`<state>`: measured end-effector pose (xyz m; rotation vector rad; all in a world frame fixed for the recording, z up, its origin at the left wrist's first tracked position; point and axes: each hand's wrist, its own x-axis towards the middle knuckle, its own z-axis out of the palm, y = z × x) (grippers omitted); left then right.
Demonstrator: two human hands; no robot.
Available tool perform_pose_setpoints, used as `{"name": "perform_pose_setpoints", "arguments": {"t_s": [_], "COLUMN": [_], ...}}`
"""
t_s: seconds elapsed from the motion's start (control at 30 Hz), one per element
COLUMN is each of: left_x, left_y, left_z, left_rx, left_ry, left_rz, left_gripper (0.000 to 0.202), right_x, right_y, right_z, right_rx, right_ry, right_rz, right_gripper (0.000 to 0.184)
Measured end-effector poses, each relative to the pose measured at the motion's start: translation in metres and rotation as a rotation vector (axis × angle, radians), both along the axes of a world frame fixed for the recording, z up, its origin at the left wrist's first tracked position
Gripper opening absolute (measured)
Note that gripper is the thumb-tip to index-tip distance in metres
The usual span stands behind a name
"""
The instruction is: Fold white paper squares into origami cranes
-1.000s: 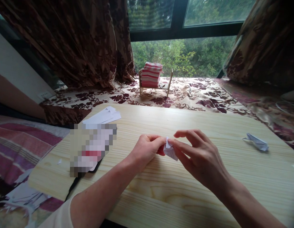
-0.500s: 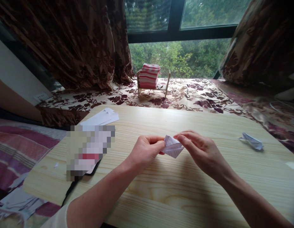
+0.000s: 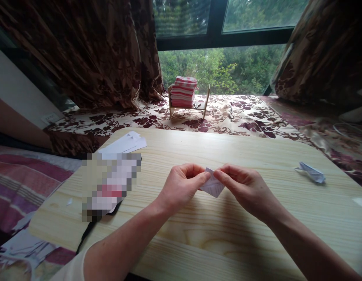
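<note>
A small piece of folded white paper [image 3: 213,189] is held above the wooden table, one corner pointing down towards me. My left hand [image 3: 183,184] pinches its left side between thumb and fingers. On the other side my right hand [image 3: 241,183] grips the upper right edge, thumb on top. The two thumbs are close together near the paper's top corner. Fingertips under the paper are mostly hidden. Another folded paper piece [image 3: 311,173], long and narrow, lies apart at the right of the table.
The pale wooden table [image 3: 175,246] carries white paper strips [image 3: 122,144] at its far left and a blurred-out device [image 3: 113,189] with a dark cable. Behind it, a small stand [image 3: 204,102] bears folded pink-striped cloths [image 3: 183,93]. Paper scraps [image 3: 25,244] lie beyond the left edge.
My right hand has moved left and closed its thumb and fingers on the paper. The paper's upper part now looks flatter and is more covered by my thumbs.
</note>
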<state>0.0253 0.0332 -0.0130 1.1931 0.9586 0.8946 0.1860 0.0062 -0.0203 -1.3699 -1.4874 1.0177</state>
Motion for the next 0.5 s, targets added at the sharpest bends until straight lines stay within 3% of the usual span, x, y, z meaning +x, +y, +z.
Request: {"name": "perform_pose_setpoints", "arguments": {"t_s": [0.33, 0.5], "left_x": [-0.0021, -0.0012], "left_y": [-0.0018, -0.0027], "left_z": [-0.0044, -0.0046], "left_rx": [0.166, 0.172], "left_ry": [0.125, 0.139], "left_rz": [0.024, -0.002], "left_gripper": [0.014, 0.016], "right_x": [-0.0020, -0.0047], "right_y": [-0.0028, -0.0048], "right_z": [0.0025, 0.0045], "right_rx": [0.012, 0.040], "right_ry": [-0.072, -0.098], "right_rz": [0.048, 0.114], "right_gripper": [0.025, 0.025]}}
